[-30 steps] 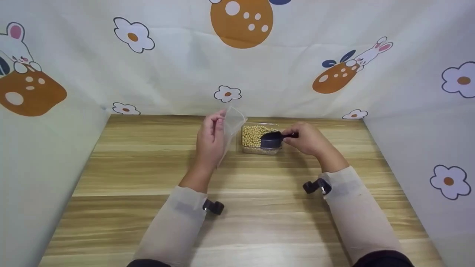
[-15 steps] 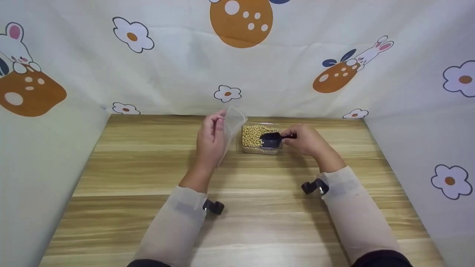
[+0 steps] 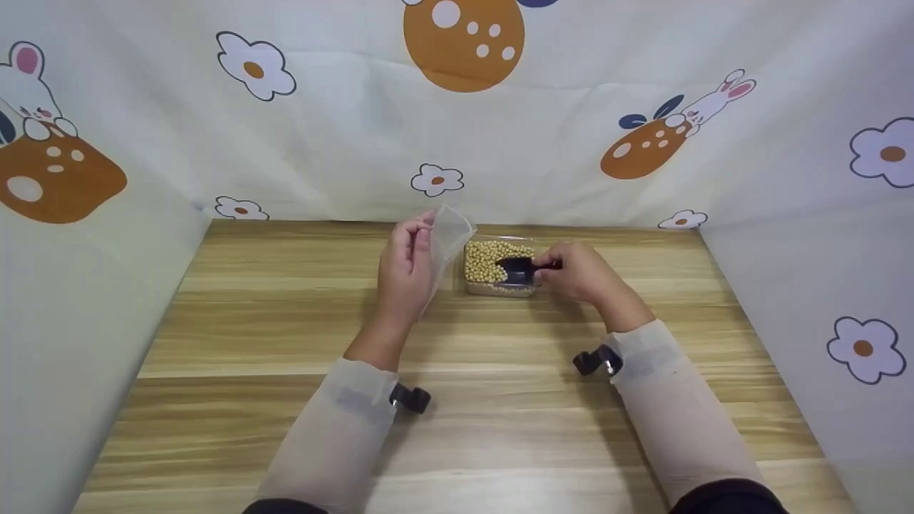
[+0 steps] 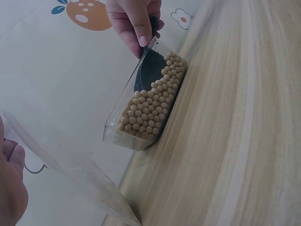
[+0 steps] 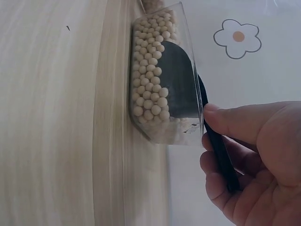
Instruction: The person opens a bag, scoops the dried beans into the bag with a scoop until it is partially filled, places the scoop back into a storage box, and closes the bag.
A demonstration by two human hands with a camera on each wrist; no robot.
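Note:
My right hand (image 3: 577,275) grips the handle of a black scoop (image 3: 518,270), thumb on top and fingers curled beneath. The scoop's blade is pushed into pale yellow soybeans (image 3: 485,258), which lie in a clear rectangular container (image 3: 500,290) near the table's back edge. In the right wrist view, beans (image 5: 149,70) press against the blade (image 5: 176,80) inside the clear wall. To the left of the container, my left hand (image 3: 405,268) holds a clear plastic bag (image 3: 451,232) upright between thumb and fingers. The bag (image 4: 80,174) looks thin and slack in the left wrist view.
A wood-grain table (image 3: 485,421) spreads in front of the arms. Behind it hangs a pale printed curtain (image 3: 343,143), which also closes off both sides. Small black wrist cameras (image 3: 410,398) stick out from both sleeves.
The right hand has shifted left with the scoop, and the blade has gone deeper into the soybeans. The left hand and the bag stay in place.

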